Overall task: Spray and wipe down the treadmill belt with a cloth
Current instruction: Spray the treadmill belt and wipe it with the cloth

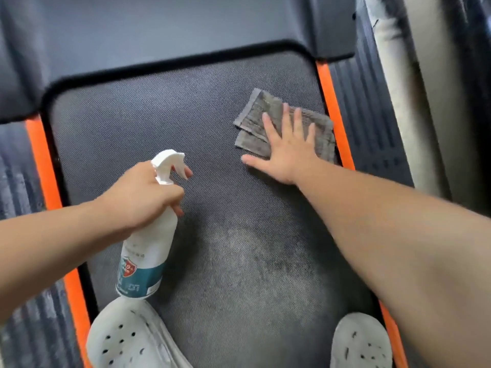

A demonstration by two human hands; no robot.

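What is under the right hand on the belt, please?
A folded grey cloth lies under the right hand, flat on the belt near its orange edge. The thumb reaches past it onto bare belt. The cloth's middle, beneath palm and fingers, is covered.

Motor hood: A dark blue-grey plastic treadmill motor hood (186, 30) spans the top of the frame. Its lower edge is rimmed in black and rounded at the corners.
Foot rails: The ribbed left foot rail (24, 261), dulled by pale scuffing, and the darker right foot rail (366, 115) run down either side.
Trim: The left orange strip (45, 166) and the right orange strip (333, 110) line the rails' inner edges.
Right margin: A pale, marked bar (393, 88) stands just beside the right rail, with a beige surface (425, 49) beyond it. Both are too blurred to identify further.
Light: Soft, even light leaves a dull sheen on the hood, and shadows are soft-edged.
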